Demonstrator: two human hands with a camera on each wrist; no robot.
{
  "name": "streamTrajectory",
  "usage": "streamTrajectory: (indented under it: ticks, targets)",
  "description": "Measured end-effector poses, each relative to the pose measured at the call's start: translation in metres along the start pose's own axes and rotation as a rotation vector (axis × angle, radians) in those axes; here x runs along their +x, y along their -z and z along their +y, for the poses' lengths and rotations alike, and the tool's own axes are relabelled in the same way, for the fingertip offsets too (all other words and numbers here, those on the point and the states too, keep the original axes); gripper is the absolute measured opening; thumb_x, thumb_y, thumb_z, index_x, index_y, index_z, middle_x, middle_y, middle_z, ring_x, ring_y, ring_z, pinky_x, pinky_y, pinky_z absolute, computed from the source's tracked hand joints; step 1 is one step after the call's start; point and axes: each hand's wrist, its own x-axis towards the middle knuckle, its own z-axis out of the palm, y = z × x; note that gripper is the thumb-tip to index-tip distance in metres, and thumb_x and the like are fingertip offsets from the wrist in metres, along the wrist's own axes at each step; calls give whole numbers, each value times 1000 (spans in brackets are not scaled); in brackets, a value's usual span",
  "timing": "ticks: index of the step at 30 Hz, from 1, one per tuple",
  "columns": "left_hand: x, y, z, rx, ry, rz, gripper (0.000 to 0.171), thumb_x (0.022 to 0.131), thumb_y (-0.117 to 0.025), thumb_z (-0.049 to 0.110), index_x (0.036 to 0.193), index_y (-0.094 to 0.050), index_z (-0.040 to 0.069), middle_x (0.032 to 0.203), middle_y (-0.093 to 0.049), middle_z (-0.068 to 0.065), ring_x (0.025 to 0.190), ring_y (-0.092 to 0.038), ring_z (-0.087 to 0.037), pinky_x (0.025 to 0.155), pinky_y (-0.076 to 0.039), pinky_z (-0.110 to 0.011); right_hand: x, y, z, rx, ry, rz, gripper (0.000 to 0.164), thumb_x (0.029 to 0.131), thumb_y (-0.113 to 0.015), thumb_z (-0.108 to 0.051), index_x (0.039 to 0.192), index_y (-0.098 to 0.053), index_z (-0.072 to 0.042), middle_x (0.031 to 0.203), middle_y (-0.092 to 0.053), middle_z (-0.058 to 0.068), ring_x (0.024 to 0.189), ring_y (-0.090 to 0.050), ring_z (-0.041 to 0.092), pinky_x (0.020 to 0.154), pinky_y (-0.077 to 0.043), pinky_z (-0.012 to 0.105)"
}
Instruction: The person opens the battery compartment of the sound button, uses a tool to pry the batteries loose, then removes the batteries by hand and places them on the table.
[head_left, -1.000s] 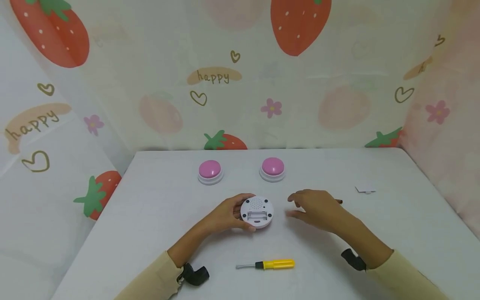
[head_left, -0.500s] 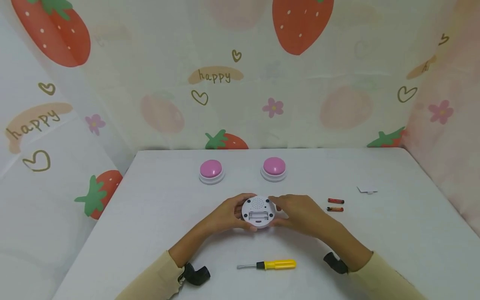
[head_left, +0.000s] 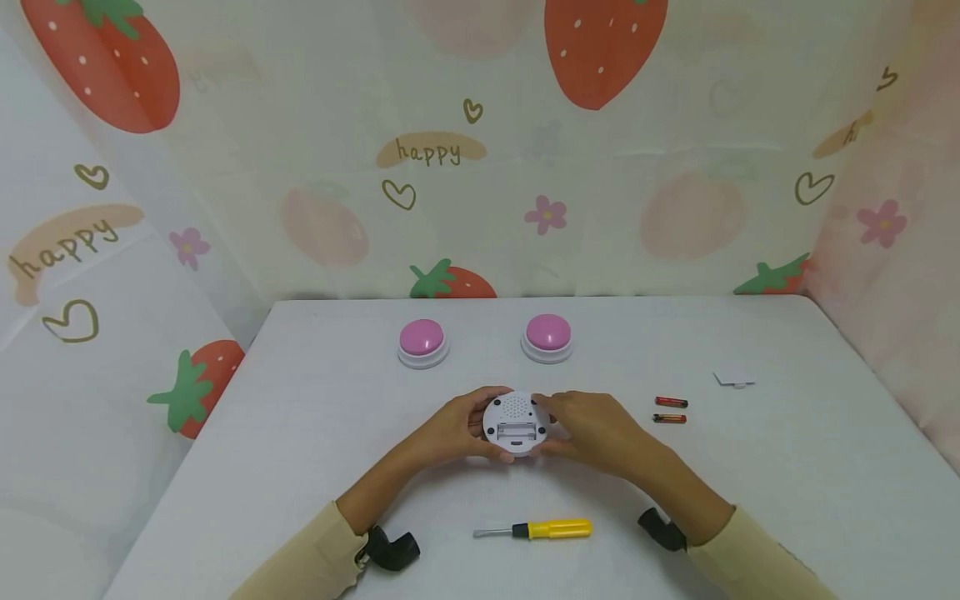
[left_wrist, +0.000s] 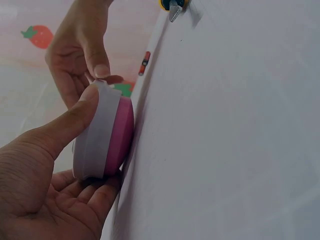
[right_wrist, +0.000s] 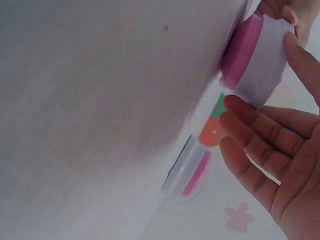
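White table (head_left: 825,467) beneath | my left hand (head_left: 457,429) gripping an upturned pink-and-white button (head_left: 516,407) | my right hand (head_left: 596,429) pinching its opposite side | button between both hands, open battery bay (head_left: 517,432) facing me | yellow screwdriver (head_left: 558,529) nearer me | two red batteries (head_left: 671,402) off right

In the head view, the pink top (left_wrist: 121,132) of the held button (head_left: 517,412) faces down, out of sight, the left hand (head_left: 453,431) is partly behind it, and the batteries (head_left: 671,402) at four o'clock are too small to read. The left wrist view cuts off the screwdriver (left_wrist: 174,7) at twelve o'clock; the right one crops the right hand (right_wrist: 296,176) at four.
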Motion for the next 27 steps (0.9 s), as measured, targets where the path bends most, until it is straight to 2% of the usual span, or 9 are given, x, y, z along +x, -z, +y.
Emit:
streamTrajectory:
  ticks: [3,11,17,23,27]
  targets:
    - [-1,0,1,-7,2,-11,88,77,-89,5,152,-42,9,142,-57,-11,122,-60,-22,99,-51,-25,0,0,0,8,-3,-9,70,82,-84,-44,137,-62,-6,104,-74,1,99,-68,21,87,-59,39]
    - [-4,4,3,5,-6,-74,89,80,-87,8,155,-39,7,147,-53,-11,125,-58,-21,102,-50,-26,-1,-1,0,67,-39,-33,73,80,-86,-44,138,-63,-7,105,-73,0,85,-60,11,77,-54,30]
    - [0,9,6,10,-45,-15,85,79,-88,6,152,-44,5,142,-57,-13,121,-63,-24,97,-53,-28,0,4,0,75,-50,-12,75,80,-87,-42,140,-60,-6,109,-72,0,89,-62,12,77,-56,29]
    - [15,10,28,62,-86,46,81,81,-87,10,151,-47,6,143,-57,-10,125,-61,-25,98,-53,-29,-3,21,6,71,-94,47,83,79,-85,-48,145,-55,-7,123,-68,8,105,-65,22,85,-60,39]
    - [33,2,47,101,-93,41,84,80,-87,10,152,-44,7,143,-57,-10,125,-61,-23,97,-53,-28,-10,32,17,67,-126,96,86,78,-87,-46,147,-52,-8,120,-65,9,103,-64,24,82,-60,38]
